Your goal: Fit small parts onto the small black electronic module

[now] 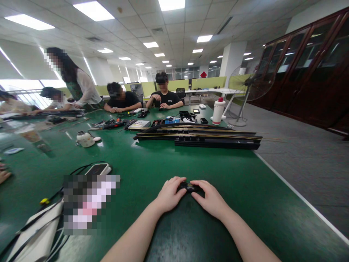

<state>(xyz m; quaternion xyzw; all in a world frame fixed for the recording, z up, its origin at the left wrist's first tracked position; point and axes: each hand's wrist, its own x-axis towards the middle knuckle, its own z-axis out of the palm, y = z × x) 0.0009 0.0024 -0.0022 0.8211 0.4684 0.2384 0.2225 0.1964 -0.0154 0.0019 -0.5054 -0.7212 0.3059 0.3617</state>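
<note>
My left hand (170,194) and my right hand (210,198) rest on the green table (141,163) near its front edge. Both are curled, fingertips pinching a small black part (190,187) held between them. The part is low and dark, with a small yellowish spot on top. Most of it is hidden by my fingers. My forearms run back toward me over the table.
A stack of long black rails with thin rods (201,136) lies across the table's middle. A white bottle (218,111), a small white teapot-like item (85,138), a phone (98,169) and cables lie around. Several people sit or stand at the far end. A fan (249,89) stands right.
</note>
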